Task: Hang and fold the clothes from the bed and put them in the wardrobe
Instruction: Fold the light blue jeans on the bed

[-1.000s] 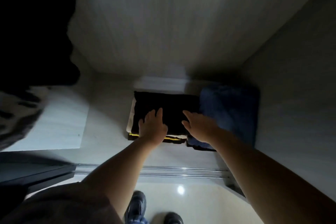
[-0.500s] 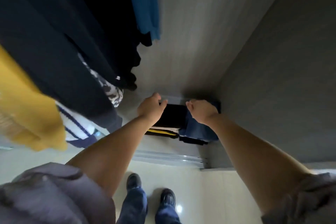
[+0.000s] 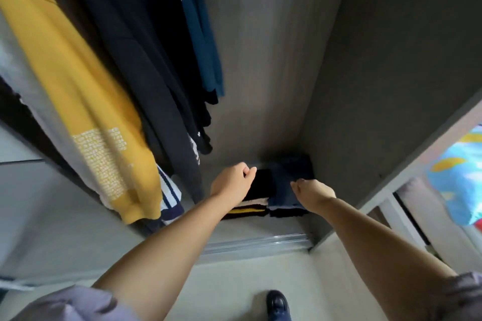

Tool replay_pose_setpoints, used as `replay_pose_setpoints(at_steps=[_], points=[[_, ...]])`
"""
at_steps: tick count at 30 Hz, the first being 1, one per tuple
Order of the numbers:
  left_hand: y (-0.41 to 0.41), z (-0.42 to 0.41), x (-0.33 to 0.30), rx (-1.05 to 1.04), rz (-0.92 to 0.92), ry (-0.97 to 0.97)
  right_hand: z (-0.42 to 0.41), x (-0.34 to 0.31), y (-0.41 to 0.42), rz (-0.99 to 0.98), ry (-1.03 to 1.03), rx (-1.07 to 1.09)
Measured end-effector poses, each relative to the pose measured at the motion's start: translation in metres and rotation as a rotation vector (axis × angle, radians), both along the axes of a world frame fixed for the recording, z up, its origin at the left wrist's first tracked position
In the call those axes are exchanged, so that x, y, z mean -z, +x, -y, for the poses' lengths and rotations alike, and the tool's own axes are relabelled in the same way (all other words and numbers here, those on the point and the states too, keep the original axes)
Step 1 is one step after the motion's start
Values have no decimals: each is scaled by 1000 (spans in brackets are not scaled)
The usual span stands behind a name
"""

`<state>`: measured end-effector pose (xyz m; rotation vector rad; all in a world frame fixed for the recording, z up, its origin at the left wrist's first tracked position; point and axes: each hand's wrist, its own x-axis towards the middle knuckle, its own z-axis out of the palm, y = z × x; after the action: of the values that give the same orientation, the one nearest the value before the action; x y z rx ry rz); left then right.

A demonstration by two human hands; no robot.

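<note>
Left fingers [image 3: 249,172] loosely curled, holding nothing, left hand [image 3: 232,184] over the near-left corner of the black fold [image 3: 263,185]. Right fingers [image 3: 297,186] curled under too, nothing visibly gripped, right hand [image 3: 314,194] over the front of the blue fold [image 3: 284,190]; contact with the cloth not clear. Two stacks side by side on the wardrobe floor [image 3: 255,225], touching, tucked into the back right corner: black fold atop cream and yellow-striped layers [image 3: 250,208], blue fold atop a dark layer. Long axis of each running front to back, folded edges facing the door track [image 3: 260,241]. Compared with half a second ago, both hands drawn back toward the front edges of the stacks, view tipped higher, more of the hanging clothes showing. Yellow top [image 3: 86,101], navy garments [image 3: 135,60] and a teal shirt [image 3: 206,41] hanging at left. Grey wardrobe walls, pale tiled floor [image 3: 234,281], a shoe [image 3: 277,305] below, bright bedding [image 3: 459,177] at right.
</note>
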<state>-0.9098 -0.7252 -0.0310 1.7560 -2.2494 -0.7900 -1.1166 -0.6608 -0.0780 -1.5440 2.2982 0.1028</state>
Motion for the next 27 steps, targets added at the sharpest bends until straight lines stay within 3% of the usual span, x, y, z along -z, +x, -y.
replay_pose_setpoints(at_steps=[4, 8, 19, 27], points=[[27, -12, -21, 104, 17, -41, -40, -8, 32, 55, -94, 94], [-10, -49, -27, 267, 53, -25, -99, -22, 28, 82, -151, 212], [-254, -257, -42, 878, -25, 24, -368, -55, -134, -28, -180, 707], [-417, -433, -42, 1239, 27, -49, -572, -72, -253, -25, -140, 986]])
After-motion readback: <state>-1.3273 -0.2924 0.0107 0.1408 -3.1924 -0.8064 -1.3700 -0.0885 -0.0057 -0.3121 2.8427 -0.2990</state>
